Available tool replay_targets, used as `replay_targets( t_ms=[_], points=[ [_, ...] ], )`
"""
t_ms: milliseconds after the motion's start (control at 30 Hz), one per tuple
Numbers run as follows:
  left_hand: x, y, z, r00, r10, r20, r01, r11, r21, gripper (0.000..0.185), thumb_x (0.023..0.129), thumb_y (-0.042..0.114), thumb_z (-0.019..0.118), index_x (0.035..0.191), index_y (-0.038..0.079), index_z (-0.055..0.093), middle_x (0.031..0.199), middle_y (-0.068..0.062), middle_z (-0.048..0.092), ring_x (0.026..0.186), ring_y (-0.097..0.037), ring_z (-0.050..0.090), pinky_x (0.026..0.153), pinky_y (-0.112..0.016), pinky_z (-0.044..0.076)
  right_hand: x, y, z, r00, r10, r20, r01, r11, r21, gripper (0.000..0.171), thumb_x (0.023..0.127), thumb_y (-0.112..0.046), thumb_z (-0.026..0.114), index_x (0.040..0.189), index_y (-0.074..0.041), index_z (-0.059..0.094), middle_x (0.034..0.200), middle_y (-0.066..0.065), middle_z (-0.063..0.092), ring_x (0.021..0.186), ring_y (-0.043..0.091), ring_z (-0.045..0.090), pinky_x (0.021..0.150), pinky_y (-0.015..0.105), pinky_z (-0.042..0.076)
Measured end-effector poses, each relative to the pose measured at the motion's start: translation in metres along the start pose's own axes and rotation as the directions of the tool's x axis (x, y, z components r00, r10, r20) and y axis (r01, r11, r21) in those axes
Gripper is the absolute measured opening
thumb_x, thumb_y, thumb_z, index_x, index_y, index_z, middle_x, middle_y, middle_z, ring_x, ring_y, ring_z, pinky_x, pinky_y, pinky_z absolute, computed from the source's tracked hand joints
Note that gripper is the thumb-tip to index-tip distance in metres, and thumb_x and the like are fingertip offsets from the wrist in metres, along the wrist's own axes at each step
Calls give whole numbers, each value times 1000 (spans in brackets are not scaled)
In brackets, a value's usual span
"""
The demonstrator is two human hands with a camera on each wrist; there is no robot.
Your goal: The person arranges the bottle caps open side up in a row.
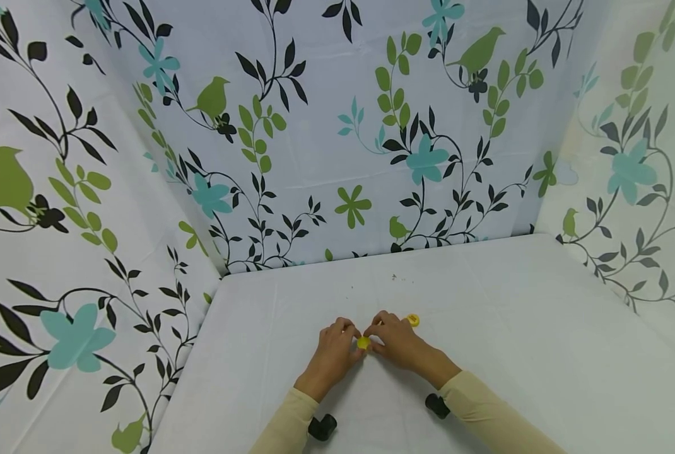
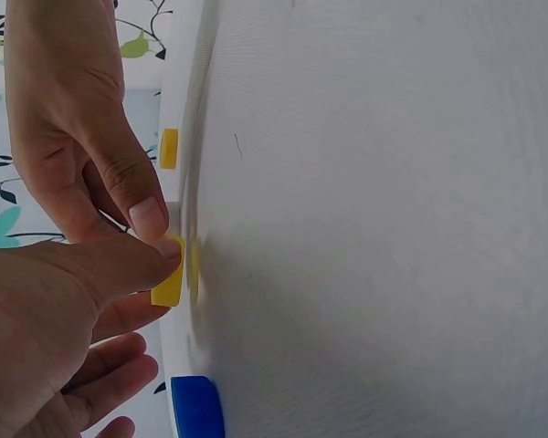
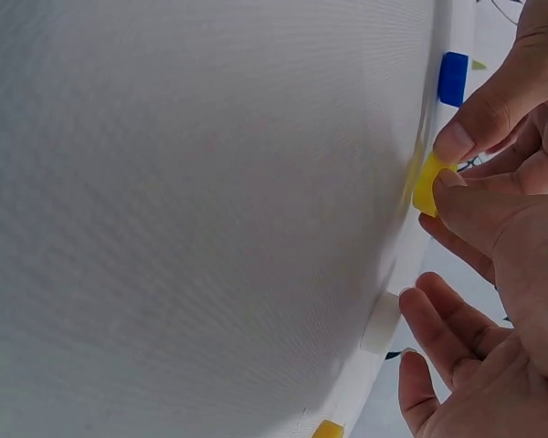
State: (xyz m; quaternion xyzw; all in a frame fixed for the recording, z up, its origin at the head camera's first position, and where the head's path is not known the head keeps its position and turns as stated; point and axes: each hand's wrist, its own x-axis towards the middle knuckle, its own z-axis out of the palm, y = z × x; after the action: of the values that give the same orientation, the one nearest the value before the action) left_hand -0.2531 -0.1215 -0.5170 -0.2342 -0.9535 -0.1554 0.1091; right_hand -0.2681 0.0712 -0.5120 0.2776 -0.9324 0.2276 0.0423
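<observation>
White table (image 1: 542,353) – floral curtain (image 1: 326,126) behind; blue block (image 2: 196,406), 2nd yellow piece (image 1: 412,320), white piece (image 3: 381,324) nearby.

White surface (image 1: 542,328): yellow piece (image 1: 363,342) at centre, second yellow piece (image 1: 412,320) near it, dark specks (image 1: 395,277) farther back.

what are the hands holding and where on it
A small yellow piece, pinched at its edges between the thumbs and fingertips of the left hand and right hand.

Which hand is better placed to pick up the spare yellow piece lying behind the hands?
Right. The spare yellow piece lies just beyond the right hand; the left hand is farther away. Both pinch another yellow piece.
</observation>
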Motion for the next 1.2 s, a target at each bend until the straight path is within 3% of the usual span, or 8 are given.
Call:
replay_targets(
  t_ms=[233, 967, 1200],
  points=[
    [-1, -1, 1, 1000, -12, 19, 12, 1000, 12, 28, 93, 27, 84, 109, 9, 71, 120, -8, 60, 112, -26, 65, 103, -52, 49, -1, 0, 3, 1000, -20, -16, 19, 999, -38, 18, 94, -21, 82, 112, -15, 80, 116, 6, 63, 108, 26, 59, 77, 38, 39],
    [-2, 0, 1, 999, -29, 47, 29, 1000, 2, 30, 93, 28, 84, 111, 8, 71, 119, -9, 61, 112, -27, 65, 103, -53, 48, -2, -1, 5, 999, -18, -37, 15, 996, -87, 22, 94, -23, 83, 114, -16, 80, 119, 8, 64, 109, 27, 62, 77, 39, 43],
    [2, 3, -1, 997, -31, 65, 34, 999, -38, 37, 93, 28, 84, 120, 8, 68, 122, -8, 60, 116, -28, 63, 106, -55, 46, -3, 4, -2, 999, -10, -35, 8, 998, -63, 28, 94, -23, 83, 119, -12, 77, 119, 10, 63, 110, 30, 60, 84, 47, 50]
  ],
)
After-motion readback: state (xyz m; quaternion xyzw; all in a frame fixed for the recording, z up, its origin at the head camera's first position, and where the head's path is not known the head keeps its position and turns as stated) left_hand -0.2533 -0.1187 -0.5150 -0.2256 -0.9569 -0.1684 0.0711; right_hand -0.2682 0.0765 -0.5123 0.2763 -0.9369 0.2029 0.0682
